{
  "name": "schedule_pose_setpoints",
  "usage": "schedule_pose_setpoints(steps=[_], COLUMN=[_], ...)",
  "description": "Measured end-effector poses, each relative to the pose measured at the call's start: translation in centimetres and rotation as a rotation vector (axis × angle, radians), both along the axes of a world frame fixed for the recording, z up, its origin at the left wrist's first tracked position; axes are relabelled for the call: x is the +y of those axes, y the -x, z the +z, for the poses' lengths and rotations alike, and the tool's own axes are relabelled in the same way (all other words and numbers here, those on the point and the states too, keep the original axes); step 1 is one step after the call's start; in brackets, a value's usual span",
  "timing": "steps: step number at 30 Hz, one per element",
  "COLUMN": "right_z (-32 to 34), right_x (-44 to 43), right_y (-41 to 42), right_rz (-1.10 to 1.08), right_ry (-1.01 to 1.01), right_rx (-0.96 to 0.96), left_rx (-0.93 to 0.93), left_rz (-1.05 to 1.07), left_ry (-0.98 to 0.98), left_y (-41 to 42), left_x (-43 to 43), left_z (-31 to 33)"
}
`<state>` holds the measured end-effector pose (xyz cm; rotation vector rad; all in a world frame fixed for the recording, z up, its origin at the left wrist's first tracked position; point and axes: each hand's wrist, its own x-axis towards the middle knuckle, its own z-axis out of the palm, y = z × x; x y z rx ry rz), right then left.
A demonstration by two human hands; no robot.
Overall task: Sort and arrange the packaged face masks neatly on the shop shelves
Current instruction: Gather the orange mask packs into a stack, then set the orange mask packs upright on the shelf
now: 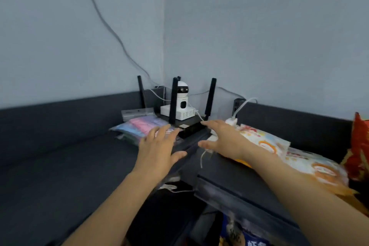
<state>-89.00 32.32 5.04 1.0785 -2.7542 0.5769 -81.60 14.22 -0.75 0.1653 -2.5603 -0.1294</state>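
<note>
A clear pack of pastel face masks (137,126), pink, blue and lilac, lies on the dark top shelf (60,166) near the corner. My left hand (157,150) reaches over the pack's near edge with straight, spread fingers and holds nothing. My right hand (221,138) stretches out flat beside it, fingers toward the black router (191,126), and is empty too. To the right lie colourful printed mask packs (265,140), partly under my right forearm.
A white security camera (182,98) stands on a white box in the corner behind the router's upright antennas. White cables run down the wall. A red-orange bag (359,146) sits at the far right, and packaged goods show on the shelf below.
</note>
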Motion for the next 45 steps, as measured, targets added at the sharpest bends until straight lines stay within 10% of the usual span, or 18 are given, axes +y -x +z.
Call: schedule_pose_setpoints(steps=[23, 45], right_z=[-4.4, -5.3], right_x=[-18.4, -23.2], right_y=[-29.5, -63.6], right_rz=[1.099, 1.283], right_ry=[0.055, -0.029], right_rx=[-0.217, -0.101], left_rx=[-0.023, 0.127], left_rz=[1.063, 1.253], left_ry=[-0.032, -0.167], left_y=[-45.5, -81.4], left_x=[-1.9, -1.9], left_z=[-2.6, -4.1])
